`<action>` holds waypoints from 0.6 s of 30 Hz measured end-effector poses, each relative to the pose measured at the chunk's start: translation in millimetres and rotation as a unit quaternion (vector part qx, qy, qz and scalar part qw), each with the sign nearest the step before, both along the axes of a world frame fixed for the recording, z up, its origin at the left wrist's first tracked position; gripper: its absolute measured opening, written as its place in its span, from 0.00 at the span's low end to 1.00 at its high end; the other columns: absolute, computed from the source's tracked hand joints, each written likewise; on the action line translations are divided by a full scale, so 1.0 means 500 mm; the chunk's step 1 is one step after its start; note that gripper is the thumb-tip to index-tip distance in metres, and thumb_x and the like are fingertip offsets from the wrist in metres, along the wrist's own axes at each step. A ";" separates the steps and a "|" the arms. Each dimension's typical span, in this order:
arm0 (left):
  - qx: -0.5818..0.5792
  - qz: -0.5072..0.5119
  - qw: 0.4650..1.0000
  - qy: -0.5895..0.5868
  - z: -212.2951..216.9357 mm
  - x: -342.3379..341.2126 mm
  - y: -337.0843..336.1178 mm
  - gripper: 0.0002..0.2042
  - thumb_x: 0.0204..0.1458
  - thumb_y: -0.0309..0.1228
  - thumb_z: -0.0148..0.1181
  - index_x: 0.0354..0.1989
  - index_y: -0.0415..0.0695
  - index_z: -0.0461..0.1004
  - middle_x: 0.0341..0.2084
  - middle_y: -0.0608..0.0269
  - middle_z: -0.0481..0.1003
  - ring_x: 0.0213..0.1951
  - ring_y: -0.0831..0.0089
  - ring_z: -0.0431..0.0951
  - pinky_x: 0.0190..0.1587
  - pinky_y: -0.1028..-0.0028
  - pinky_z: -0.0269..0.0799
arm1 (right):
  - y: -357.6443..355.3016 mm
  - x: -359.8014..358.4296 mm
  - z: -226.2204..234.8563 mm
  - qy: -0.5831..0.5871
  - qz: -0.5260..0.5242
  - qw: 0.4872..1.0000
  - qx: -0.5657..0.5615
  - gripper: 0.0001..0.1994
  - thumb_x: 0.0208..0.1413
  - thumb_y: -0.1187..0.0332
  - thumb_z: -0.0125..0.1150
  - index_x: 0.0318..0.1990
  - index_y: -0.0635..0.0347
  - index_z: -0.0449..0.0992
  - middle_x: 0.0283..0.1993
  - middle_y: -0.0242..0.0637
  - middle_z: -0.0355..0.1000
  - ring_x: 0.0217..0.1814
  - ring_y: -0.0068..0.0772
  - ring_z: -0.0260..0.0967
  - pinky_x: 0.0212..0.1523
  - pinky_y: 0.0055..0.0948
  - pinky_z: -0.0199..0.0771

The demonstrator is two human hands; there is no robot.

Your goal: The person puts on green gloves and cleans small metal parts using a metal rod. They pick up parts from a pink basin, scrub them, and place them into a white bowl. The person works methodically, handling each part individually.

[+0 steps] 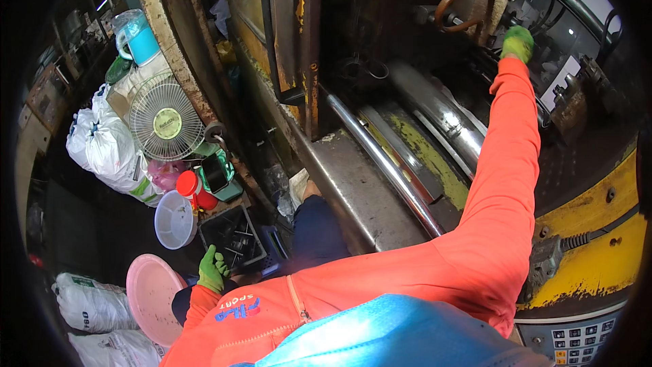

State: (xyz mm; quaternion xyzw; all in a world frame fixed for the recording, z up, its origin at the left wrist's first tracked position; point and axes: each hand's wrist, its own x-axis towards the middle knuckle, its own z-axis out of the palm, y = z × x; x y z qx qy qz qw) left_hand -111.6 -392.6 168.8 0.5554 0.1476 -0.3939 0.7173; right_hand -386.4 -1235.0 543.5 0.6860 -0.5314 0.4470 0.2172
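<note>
My right arm, in an orange-red sleeve, stretches far into a machine at the upper right. There my right hand (518, 42), in a green-yellow glove, looks closed beside a brown curved handle (466, 9); what it holds, if anything, is hidden. A shiny metal bar (384, 163) and a thicker steel cylinder (441, 110) run diagonally below that arm. Down at my left side, my left hand (213, 270) in a green glove has its fingers loosely bent and apart, with nothing visible in them. It is next to a black crate (234, 238) containing dark parts.
A pink basin (155, 299), a clear plastic tub (175, 220), a red-lidded container (193, 189) and a fan (166, 117) stand at the left, near white bags (109, 146). A machine door with a black handle (275, 41) rises ahead. A button panel (577, 340) is at the lower right.
</note>
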 end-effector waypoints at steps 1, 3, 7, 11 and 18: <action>0.013 0.018 1.000 0.000 0.008 -0.004 -0.001 0.20 0.54 0.51 0.52 0.15 0.56 0.61 0.06 0.78 0.50 0.09 0.78 0.48 0.15 0.75 0.45 | 0.011 -0.007 -0.006 -0.092 0.020 0.995 -0.028 0.20 0.55 0.55 0.46 0.36 0.63 0.78 0.41 0.53 0.74 0.45 0.58 0.71 0.46 0.48 0.69; 0.030 0.028 0.999 0.004 0.034 -0.014 -0.009 0.19 0.54 0.52 0.52 0.17 0.55 0.66 0.07 0.78 0.53 0.10 0.79 0.50 0.15 0.75 0.45 | 0.043 -0.017 -0.012 -0.256 0.068 0.962 -0.067 0.20 0.55 0.56 0.44 0.35 0.63 0.78 0.39 0.52 0.75 0.43 0.57 0.72 0.43 0.46 0.70; -0.014 -0.018 0.998 -0.061 0.130 -0.038 -0.055 0.17 0.57 0.49 0.50 0.44 0.50 0.73 0.21 0.75 0.69 0.18 0.81 0.62 0.21 0.78 0.56 | 0.172 -0.008 0.008 -0.341 0.241 0.900 -0.124 0.20 0.58 0.55 0.49 0.38 0.65 0.77 0.37 0.48 0.75 0.41 0.45 0.71 0.44 0.38 0.67; -0.185 -0.124 0.960 -0.170 0.255 -0.053 -0.135 0.23 0.59 0.46 0.47 0.58 0.47 0.66 0.38 0.65 0.74 0.29 0.77 0.70 0.32 0.77 0.64 | 0.416 0.066 0.048 -0.277 0.398 0.860 -0.162 0.15 0.56 0.62 0.57 0.42 0.66 0.75 0.40 0.42 0.75 0.42 0.38 0.71 0.46 0.31 0.68; -0.451 -0.199 0.862 -0.122 0.439 -0.052 -0.242 0.25 0.61 0.50 0.43 0.55 0.43 0.66 0.38 0.62 0.75 0.31 0.73 0.73 0.32 0.76 0.68 | 0.924 0.248 0.012 0.329 0.542 0.639 -0.434 0.13 0.42 0.73 0.61 0.39 0.59 0.77 0.39 0.36 0.73 0.43 0.37 0.72 0.44 0.37 0.72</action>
